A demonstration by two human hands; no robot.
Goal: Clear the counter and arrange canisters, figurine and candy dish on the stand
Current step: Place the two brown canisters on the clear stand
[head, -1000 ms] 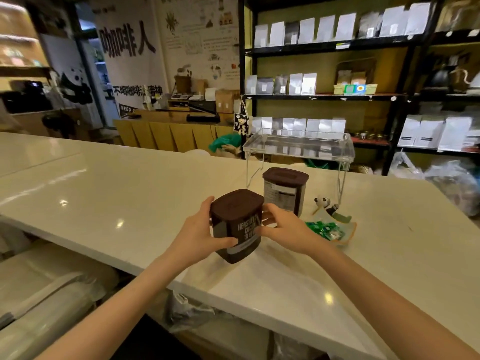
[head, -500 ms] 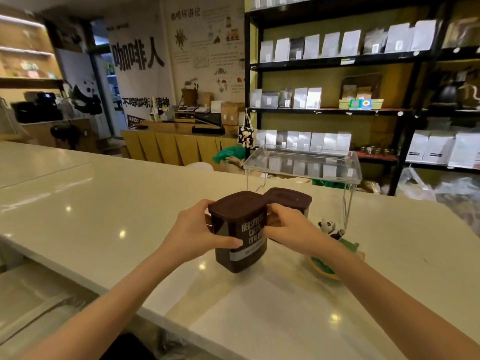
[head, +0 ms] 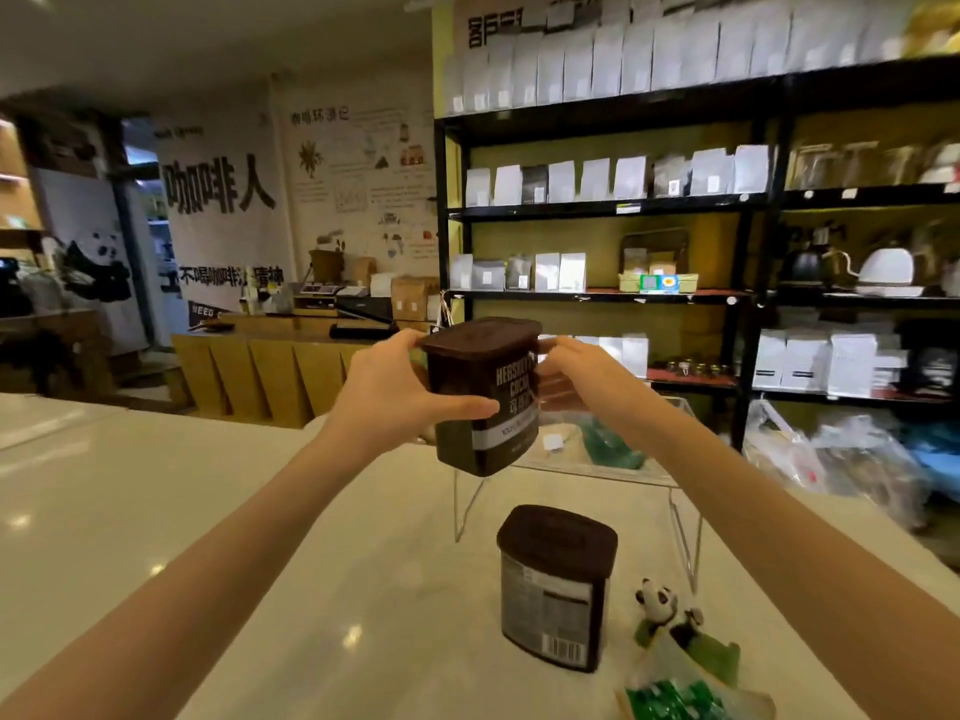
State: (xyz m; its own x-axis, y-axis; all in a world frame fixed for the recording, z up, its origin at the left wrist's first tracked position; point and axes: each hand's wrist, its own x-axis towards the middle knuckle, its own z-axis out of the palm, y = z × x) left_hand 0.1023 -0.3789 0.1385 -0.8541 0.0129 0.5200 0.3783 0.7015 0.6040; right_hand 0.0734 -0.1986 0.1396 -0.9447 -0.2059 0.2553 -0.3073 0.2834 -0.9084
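Note:
A dark brown cocoa canister (head: 485, 394) hangs in the air, gripped from both sides by my left hand (head: 397, 394) and my right hand (head: 576, 379). It is at the height of the clear acrylic stand's (head: 675, 483) top, over the stand's left part. A second brown canister (head: 556, 584) stands on the white counter (head: 156, 511) in front of the stand. A panda figurine (head: 662, 605) sits to its right. The candy dish (head: 691, 693) with green candies lies at the bottom edge, partly cut off.
Black shelving (head: 748, 210) with white pouches and kettles fills the wall behind the counter. Plastic bags (head: 841, 459) lie on the floor at the right. A wooden counter (head: 280, 366) with boxes stands at the back left.
Both hands have raised the canister off the counter and carried it forward to the height of the stand's top. The camera has tilted up. The other canister has stayed in place.

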